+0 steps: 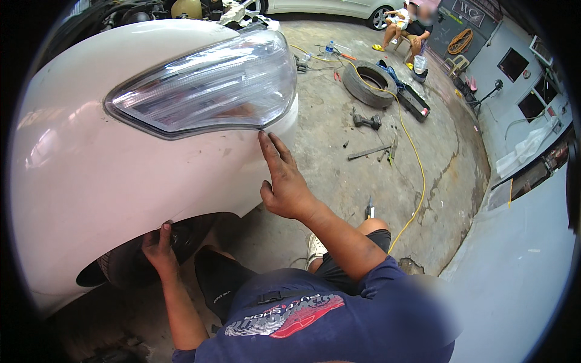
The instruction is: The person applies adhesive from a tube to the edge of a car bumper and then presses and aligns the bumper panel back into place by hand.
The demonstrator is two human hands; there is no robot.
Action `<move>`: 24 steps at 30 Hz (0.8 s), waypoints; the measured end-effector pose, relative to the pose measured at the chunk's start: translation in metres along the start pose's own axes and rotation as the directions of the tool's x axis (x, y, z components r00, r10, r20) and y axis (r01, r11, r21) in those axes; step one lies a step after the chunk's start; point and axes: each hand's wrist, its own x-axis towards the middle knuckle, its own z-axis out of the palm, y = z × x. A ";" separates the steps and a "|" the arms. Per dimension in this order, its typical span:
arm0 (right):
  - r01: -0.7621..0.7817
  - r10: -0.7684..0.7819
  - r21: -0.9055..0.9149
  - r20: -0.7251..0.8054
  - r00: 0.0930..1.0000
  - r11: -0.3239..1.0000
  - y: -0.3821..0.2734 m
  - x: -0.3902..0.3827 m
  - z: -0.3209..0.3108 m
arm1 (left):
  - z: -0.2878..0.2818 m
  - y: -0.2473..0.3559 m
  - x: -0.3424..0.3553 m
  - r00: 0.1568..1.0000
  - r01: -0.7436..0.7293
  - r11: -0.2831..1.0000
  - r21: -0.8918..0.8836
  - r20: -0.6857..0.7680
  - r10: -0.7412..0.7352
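Observation:
A white car fender and bumper (pixel 200 166) fills the left side, with a clear headlight (pixel 209 85) set into it. My right hand (pixel 284 181) is open; its stretched index and middle fingers touch the body at the headlight's lower right corner. Lower down, my left hand (pixel 160 248) grips the fender's wheel-arch edge (pixel 181 219), thumb on the lip and the other fingers partly hidden inside the arch. Behind that hand is a dark wheel (pixel 130 266).
On the concrete floor lie a loose tire (pixel 369 85), a cordless power tool (pixel 367 121), a flat metal bar (pixel 369 152), a black toolbox (pixel 414 103) and a yellow cable (pixel 419 187). Two people (pixel 411 27) sit at the back. A pale blue wall (pixel 514 260) runs along the right.

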 end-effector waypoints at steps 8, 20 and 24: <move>0.017 -0.012 0.086 -0.061 0.998 0.996 0.005 -0.008 -0.005 | 0.006 0.008 -0.001 0.999 -0.038 0.998 0.055 -0.017 0.039; -0.151 0.163 0.154 -0.069 0.984 0.976 0.006 -0.028 -0.004 | -0.003 0.096 -0.018 0.956 0.102 0.698 0.709 0.124 -0.265; -0.158 0.163 0.084 -0.051 0.985 0.984 0.011 -0.032 -0.007 | -0.019 0.179 -0.025 0.789 -0.002 0.714 0.701 0.439 -0.429</move>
